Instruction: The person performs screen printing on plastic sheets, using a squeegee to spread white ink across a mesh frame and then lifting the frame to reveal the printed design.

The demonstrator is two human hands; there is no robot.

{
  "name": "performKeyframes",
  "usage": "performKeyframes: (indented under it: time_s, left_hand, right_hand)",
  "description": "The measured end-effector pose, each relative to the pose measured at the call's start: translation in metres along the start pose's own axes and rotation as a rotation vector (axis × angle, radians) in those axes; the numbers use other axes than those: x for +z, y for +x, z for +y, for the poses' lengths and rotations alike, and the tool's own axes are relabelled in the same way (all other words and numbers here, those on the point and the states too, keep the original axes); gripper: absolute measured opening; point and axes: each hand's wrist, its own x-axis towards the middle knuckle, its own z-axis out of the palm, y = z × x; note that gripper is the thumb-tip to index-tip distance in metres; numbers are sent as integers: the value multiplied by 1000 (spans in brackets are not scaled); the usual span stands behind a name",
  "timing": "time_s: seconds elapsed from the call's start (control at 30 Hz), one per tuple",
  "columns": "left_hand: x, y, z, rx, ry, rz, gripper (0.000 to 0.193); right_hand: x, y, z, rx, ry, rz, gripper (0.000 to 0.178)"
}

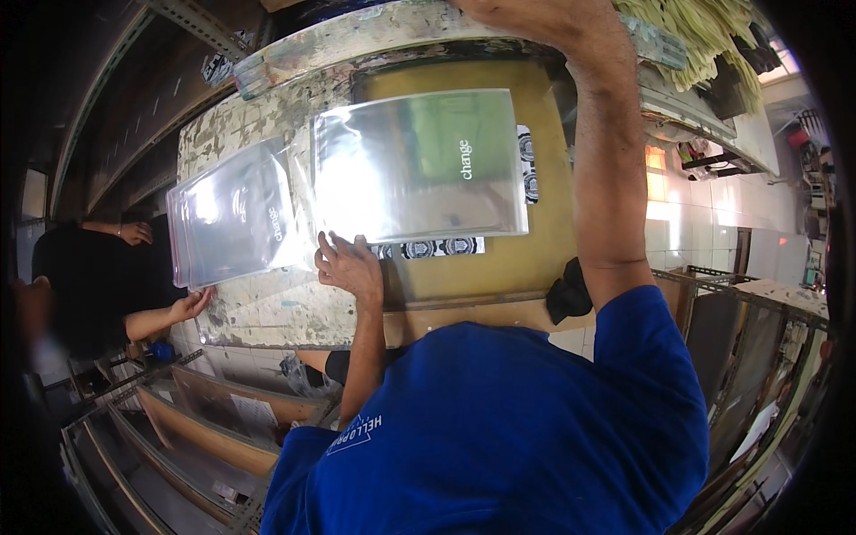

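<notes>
1. Currently the clear plastic sleeve (419, 169), with white print toward its right edge, lies on a yellow panel (499, 275) that takes up the right part of the worktop (267, 319).
2. The left hand (350, 267) has its fingers spread at the sleeve's near left corner, fingertips touching; I cannot tell whether its grip pinches the film or only rests there.
3. The right hand (526, 16) reaches past the panel to the worktop's far edge, over a paint-spattered bar (303, 64); the picture cuts off its fingers, so I cannot tell what its grip is doing.
4. Black-and-white patterned strips (432, 248) show from under the sleeve along its near and right edges.
5. A stack of clear sleeves (236, 218) lies at the worktop's left edge, where a co-worker's hand (190, 305) touches its near left corner.
6. A black cloth (569, 292) sits by the panel's near right corner.
</notes>
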Motion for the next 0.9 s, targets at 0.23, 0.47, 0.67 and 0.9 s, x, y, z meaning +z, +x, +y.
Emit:
performKeyframes:
  time_s: [0.23,0.47,0.67,0.9]
  left_hand:
    - [8,-1,-9,31,-70,-88,54]
    - [7,-3,-1,-99,13,7,49]
    - [-1,1,9,-12,-170,-6,37]
    - [-45,51,45,-31,-748,127,18]
  right_hand:
    - [-3,-1,-4,22,-7,1,40]
    - [-7,3,-10,155,74,-127,39]
    - [0,0,0,-14,28,-10,38]
    - [8,-2,4,-114,-53,122,39]
